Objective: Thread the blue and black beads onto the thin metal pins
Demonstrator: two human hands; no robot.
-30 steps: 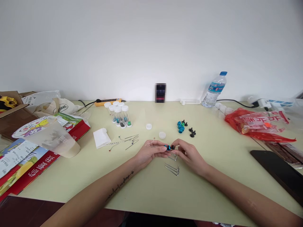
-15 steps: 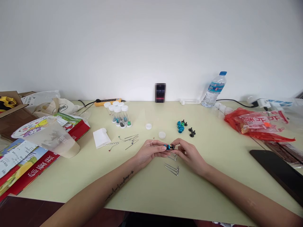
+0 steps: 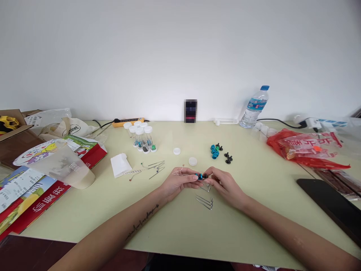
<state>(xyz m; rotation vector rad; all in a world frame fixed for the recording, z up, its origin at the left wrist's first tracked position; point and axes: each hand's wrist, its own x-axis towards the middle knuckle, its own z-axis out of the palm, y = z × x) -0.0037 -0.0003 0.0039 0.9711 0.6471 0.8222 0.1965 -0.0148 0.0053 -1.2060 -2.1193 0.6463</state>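
Note:
Over the middle of the table my left hand (image 3: pixel 178 182) is closed on a small blue knob-like metal piece (image 3: pixel 200 176), pinched between thumb and fingers. A thin wire (image 3: pixel 178 173) also sticks out above its fingers. My right hand (image 3: pixel 227 187) faces it, its fingertips closed on a small black screw (image 3: pixel 205 175) at the blue piece's right end. I cannot tell how far the two are joined. Below the hands lie several L-shaped hex keys (image 3: pixel 208 204). Beyond them are more blue pieces (image 3: pixel 214 153), loose black screws (image 3: pixel 228 160) and a white cap (image 3: pixel 192 161).
White-capped clear tubes (image 3: pixel 140 136) stand at the back left. Nearer are thin metal rods (image 3: pixel 158 168), a white packet (image 3: pixel 121 165) and a plastic cup (image 3: pixel 67 167). To the right are a water bottle (image 3: pixel 255 107), a red plastic bag (image 3: pixel 307 146) and a dark phone (image 3: pixel 324 197).
The fingertips of my right hand have shifted slightly at the black screw, which shows a little differently beside the blue piece. Both hands otherwise stay in place.

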